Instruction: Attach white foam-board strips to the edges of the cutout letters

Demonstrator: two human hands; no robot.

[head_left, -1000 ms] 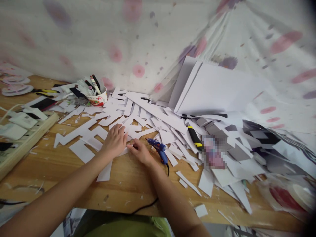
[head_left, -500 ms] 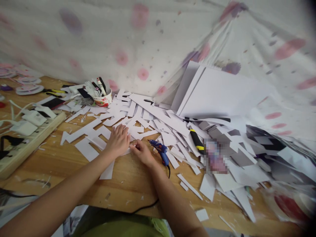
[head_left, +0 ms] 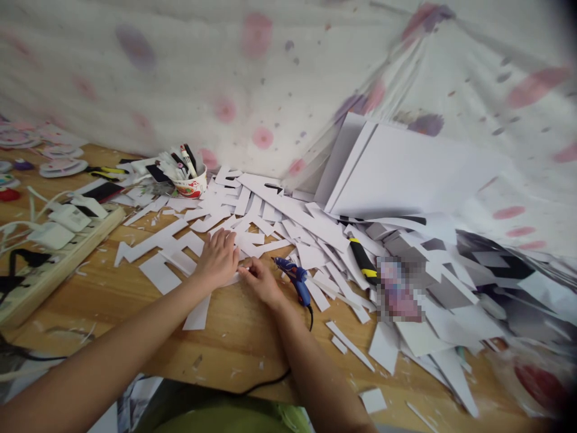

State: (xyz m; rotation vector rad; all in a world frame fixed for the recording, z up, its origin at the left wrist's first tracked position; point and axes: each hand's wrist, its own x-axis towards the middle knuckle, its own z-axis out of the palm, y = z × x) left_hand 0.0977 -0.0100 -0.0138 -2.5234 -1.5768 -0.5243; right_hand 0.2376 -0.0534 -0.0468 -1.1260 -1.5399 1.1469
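Note:
My left hand lies over white cut pieces at the middle of the table, its fingers stretched forward and partly spread. Right beside it, my right hand has its thumb and forefinger closed on a small white piece, mostly hidden between the hands. Just right of my right hand, a blue glue gun rests on the scraps, its nozzle toward the hands. A white piece sticks out below my left wrist.
A power strip with chargers lies left. Behind stand a pen cup and white boards. A yellow-black cutter lies on scraps at right. The glue gun's cord runs under my right arm.
The view has shifted slightly, so the table's contents appear a little further right and lower. Both hands keep nearly the same place and pose.

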